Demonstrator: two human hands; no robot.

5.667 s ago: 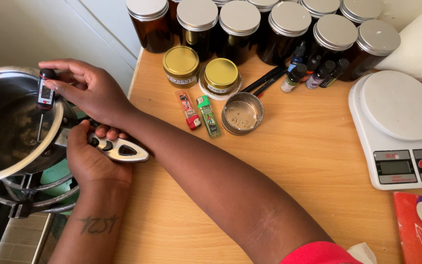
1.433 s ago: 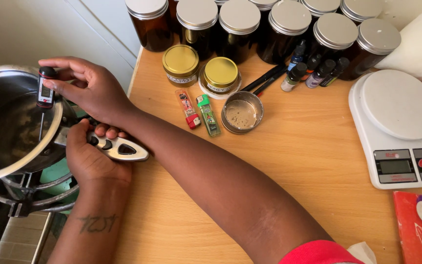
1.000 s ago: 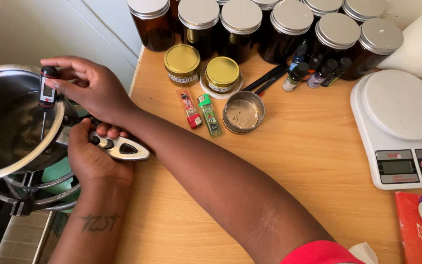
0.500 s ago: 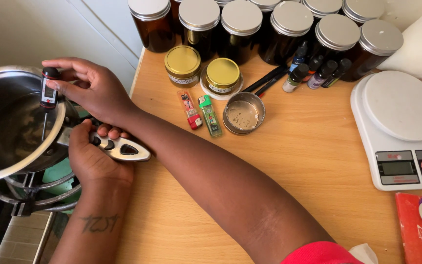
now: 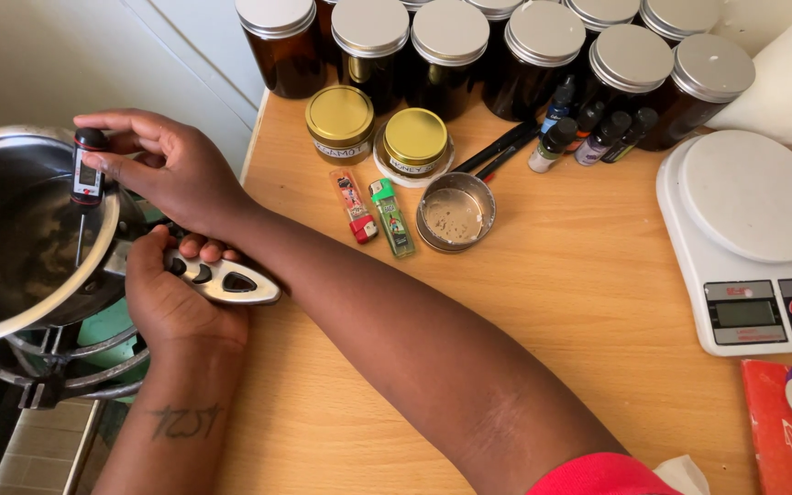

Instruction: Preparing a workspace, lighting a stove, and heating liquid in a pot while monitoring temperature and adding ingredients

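1. The right hand crosses over the left forearm and pinches the head of a digital probe thermometer between thumb and fingertips. The thin probe points down into a steel saucepan. Risk: a light pinch on a small head can slip, and the thermometer then drops into the pan contents.

2. The left hand is wrapped closed around the pan handle, fingers curled over the top. The pan sits on a wire burner stand beside the wooden table. Risk: a pull or twist on the handle can tilt the pan on the stand and spill the contents.

3. The right wrist passes just above the pan rim. Risk: if the pan is hot, contact with the rim burns the skin. Heat cannot be confirmed from this view.

4. The crossed arms restrict movement. Risk: a sudden withdrawal of the right arm can knock the left hand and shake the pan.

5. Two lighters and a small open tin lie near the right forearm. Risk: a sweep of the forearm across the table can push them toward the gold-lidded jars or off the edge.
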